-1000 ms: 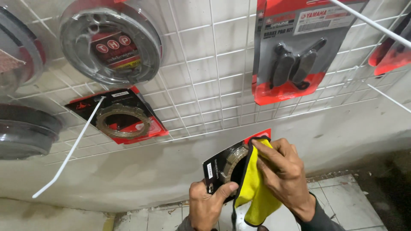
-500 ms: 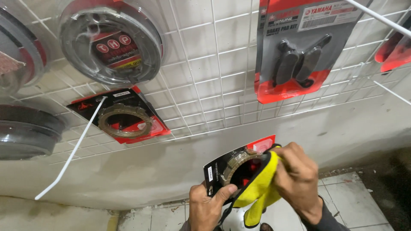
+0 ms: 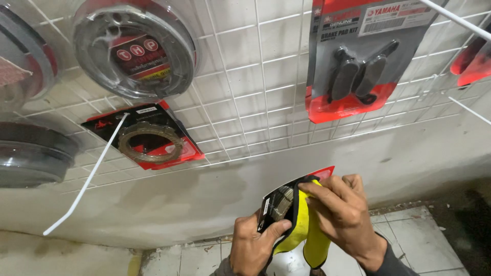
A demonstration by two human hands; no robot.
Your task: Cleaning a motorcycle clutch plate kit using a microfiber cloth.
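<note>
— Two hands low in the scene, both on one thing. His left hand (image 3: 253, 248) grips a flat packet (image 3: 280, 204) from below, thumb clamped over its near corner; the right hand (image 3: 343, 214) presses a yellow cloth (image 3: 307, 230) against the packet's face, fingers closed on cloth and packet together.

— What's in the packet?

— Hard to make out. The cloth covers most of it; I see only a black edge, a red corner sticking up to the right, and something greyish behind the clear front. Both wrists are cut off at the bottom edge.

— And it sits where?

— Held in the air, near the pale wall (image 3: 204, 194), just below the white wire grid (image 3: 255, 92), above the tiled floor (image 3: 419, 240).

— How many things hang on that grid?

— Counting what shows: one red-and-black card with a brownish ring (image 3: 146, 140) at left, one red card with two dark pads (image 3: 358, 76) at upper right, one round clear pack (image 3: 135, 48) at upper left. Two more round packs (image 3: 25, 148) are cut off at the far left, and one red packet (image 3: 475, 61) is cut off at the right edge. Three white hooks (image 3: 87, 179) jut out of the grid, the right two only partly seen.
</note>
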